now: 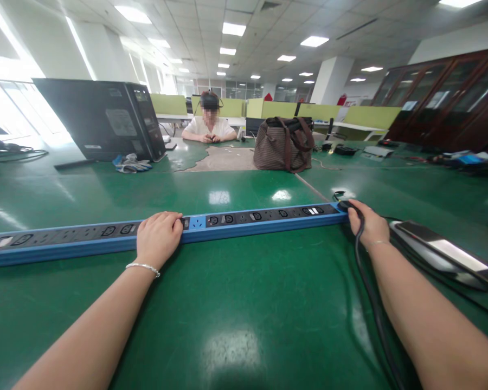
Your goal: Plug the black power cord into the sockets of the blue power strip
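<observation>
A long blue power strip (264, 230) with black sockets along its top lies across the green table and runs out of view at the left. My left hand (160, 234) is wrapped over it near its middle, the fingers on the far side partly hidden. At the strip's right end, my right hand (368, 219) is closed around the black cable (364, 271) where it meets the end. The cable's head (344, 205) shows partly beside my thumb; the rest is hidden. From there the cable hangs down past my right forearm towards me.
On the green table (244, 303) stand a black computer case (106, 122) at left, gloves (132, 163) beside it, and a brown checked bag (272, 143) behind. A dark, shiny device (447, 249) lies at right. A person (210, 127) sits opposite, hands together.
</observation>
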`<state>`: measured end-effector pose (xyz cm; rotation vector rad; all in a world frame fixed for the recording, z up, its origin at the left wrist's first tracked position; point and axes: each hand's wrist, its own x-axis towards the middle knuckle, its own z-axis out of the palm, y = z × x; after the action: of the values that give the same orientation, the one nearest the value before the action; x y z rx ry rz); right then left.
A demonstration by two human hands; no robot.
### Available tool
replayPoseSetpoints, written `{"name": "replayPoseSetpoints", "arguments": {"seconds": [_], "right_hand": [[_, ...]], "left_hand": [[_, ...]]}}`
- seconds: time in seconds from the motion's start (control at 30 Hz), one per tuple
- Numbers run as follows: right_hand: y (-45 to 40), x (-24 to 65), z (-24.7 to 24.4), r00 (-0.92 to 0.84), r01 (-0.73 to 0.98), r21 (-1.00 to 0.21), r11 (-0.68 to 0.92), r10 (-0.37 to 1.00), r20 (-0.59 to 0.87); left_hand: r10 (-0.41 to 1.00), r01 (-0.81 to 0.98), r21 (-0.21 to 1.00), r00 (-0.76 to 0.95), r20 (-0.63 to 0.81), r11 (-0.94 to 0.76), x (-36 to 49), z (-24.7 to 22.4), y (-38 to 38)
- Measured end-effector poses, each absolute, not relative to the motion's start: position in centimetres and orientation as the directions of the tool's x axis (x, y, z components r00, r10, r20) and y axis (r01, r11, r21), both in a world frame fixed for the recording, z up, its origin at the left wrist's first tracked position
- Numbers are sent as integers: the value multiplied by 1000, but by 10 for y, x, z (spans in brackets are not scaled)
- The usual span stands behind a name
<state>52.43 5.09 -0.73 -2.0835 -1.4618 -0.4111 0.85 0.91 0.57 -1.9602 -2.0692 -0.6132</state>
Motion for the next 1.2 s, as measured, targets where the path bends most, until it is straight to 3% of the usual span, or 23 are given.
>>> {"name": "replayPoseSetpoints", "arguments": {"seconds": [0.17, 0.5, 0.93, 1.0, 1.13, 1.2], "right_hand": [[48, 519, -4, 373, 928, -195, -319, 780, 503], [49, 514, -7, 389, 920, -271, -284, 753, 531], [50, 519, -12, 326, 944, -242, -224, 741, 587], [53, 521, -10, 323, 943, -276, -184, 706, 630], [57, 523, 1, 374, 915, -398, -63, 500, 781], [55, 521, 6, 361, 914, -405, -12, 479, 800]], "left_hand": [[897, 993, 105, -100, 431, 60, 8, 2, 0], [921, 997, -66, 59, 385, -37, 0, -12, -12], [914, 999, -44, 42, 403, -26, -2, -18, -7], [914, 999, -42, 40, 403, -25, -2, -17, -8], [911, 999, -35, 37, 410, -25, -2, -18, -7], [910, 999, -31, 36, 414, -25, -2, -19, -6]]}}
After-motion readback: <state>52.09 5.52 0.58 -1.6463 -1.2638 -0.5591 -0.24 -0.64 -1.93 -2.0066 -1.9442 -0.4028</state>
